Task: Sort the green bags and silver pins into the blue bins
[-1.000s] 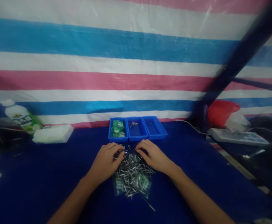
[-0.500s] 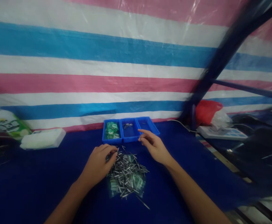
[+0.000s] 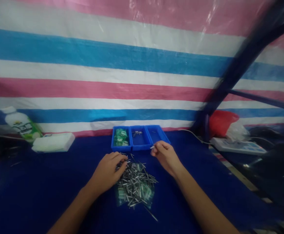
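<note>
A heap of short metal rods (image 3: pixel 137 180) lies on the desk (image 3: pixel 181 211) between the two hands, to the right of the left hand (image 3: pixel 109 170) and to the near left of the right hand (image 3: pixel 166 157). A small pale piece (image 3: pixel 152 147) pokes out from the right hand, whose thumb and fingers are pinched together around it; what exactly it is, it is too small to tell. The left hand is bent over the far left edge of the heap, fingers curled and the gap to the thumb narrow, its fingertips among the rods; I cannot tell whether it grips one.

Under the heap, nearer the person than both hands, green-and-clear packets (image 3: pixel 121 195) show at the edges. A single long rod (image 3: pixel 151 214) sticks out at the near side, well below the right hand.

Just beyond the hands, three blue trays stand side by side. The left tray (image 3: pixel 121 149), ahead of the left hand, holds green packets (image 3: pixel 121 136); the middle tray (image 3: pixel 140 142) has a few small rods (image 3: pixel 137 133); the right tray (image 3: pixel 159 133) is just beyond the right hand.

Far to the left of the left hand are a bottle (image 3: pixel 22 125) and a white tissue pack (image 3: pixel 54 143). Far to the right of the right hand, a red bag (image 3: pixel 222 123) sits behind a white panel (image 3: pixel 238 146). A striped sheet (image 3: pixel 107 73) hangs behind everything.
</note>
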`<move>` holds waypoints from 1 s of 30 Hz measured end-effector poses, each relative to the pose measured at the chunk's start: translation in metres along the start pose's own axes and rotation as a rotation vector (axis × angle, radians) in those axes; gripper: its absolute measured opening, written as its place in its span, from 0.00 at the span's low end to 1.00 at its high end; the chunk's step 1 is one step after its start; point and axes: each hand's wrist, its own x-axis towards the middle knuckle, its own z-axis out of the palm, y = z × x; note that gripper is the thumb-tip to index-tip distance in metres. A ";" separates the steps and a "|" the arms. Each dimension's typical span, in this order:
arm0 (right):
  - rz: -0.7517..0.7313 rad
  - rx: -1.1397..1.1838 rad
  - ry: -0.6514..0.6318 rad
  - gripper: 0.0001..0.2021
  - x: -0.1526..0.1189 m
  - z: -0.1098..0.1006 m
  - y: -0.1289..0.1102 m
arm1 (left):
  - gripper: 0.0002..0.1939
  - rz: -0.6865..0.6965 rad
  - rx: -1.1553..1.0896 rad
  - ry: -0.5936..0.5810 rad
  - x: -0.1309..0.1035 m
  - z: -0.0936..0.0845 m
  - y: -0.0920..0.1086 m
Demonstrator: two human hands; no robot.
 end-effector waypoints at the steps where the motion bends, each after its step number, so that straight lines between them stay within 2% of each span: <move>1: 0.028 0.025 -0.007 0.18 0.000 0.001 0.001 | 0.08 -0.002 -0.001 -0.006 0.000 0.000 0.000; 5: 0.137 0.046 -0.002 0.22 0.001 0.005 0.003 | 0.08 0.001 -0.009 -0.005 -0.001 0.000 0.002; 11: 0.234 0.063 -0.011 0.22 0.003 0.006 -0.004 | 0.09 0.011 -0.013 -0.008 0.000 0.000 0.000; 14: 0.248 0.075 -0.014 0.22 0.003 0.006 -0.005 | 0.09 0.007 -0.011 -0.011 0.000 0.000 0.000; 19: 0.297 -0.034 -0.029 0.23 0.002 0.004 0.003 | 0.09 0.005 -0.011 0.001 0.000 0.000 -0.001; 24: 0.279 -0.046 0.012 0.16 0.001 0.003 0.000 | 0.10 -0.005 -0.010 -0.023 -0.001 -0.001 -0.003; 26: 0.219 -0.206 -0.023 0.16 -0.001 0.004 -0.002 | 0.10 -0.009 -0.009 -0.038 -0.001 -0.001 -0.004; 30: -0.013 -0.906 -0.171 0.09 -0.009 0.007 -0.001 | 0.10 0.003 -0.015 -0.039 0.000 -0.001 -0.006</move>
